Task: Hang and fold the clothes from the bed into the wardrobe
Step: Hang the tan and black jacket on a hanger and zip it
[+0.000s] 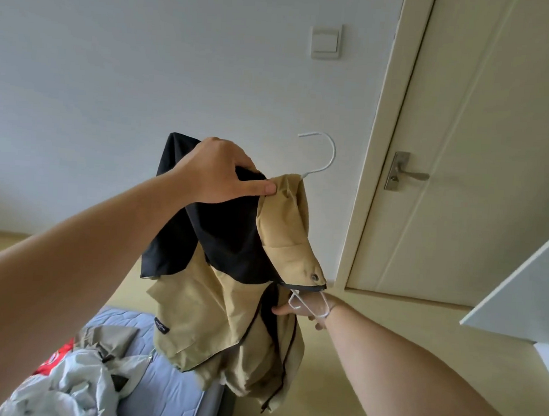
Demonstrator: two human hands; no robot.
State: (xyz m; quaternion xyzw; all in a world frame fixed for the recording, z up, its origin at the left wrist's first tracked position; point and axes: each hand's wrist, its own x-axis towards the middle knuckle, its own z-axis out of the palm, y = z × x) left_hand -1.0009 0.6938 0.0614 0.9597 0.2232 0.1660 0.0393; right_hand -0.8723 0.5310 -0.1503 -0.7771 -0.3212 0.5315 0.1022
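Jacket pinched in left hand grip, hanger mostly hidden, right hand grip unclear

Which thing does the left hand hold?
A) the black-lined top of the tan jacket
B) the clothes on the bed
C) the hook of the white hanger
A: the left hand pinches the tan jacket at its black-lined top.

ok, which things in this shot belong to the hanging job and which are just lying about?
Job:
jacket
hanger
left hand, gripping jacket
right hand, on hanger
clothes pile
bed

Lying about:
door
handle
light switch
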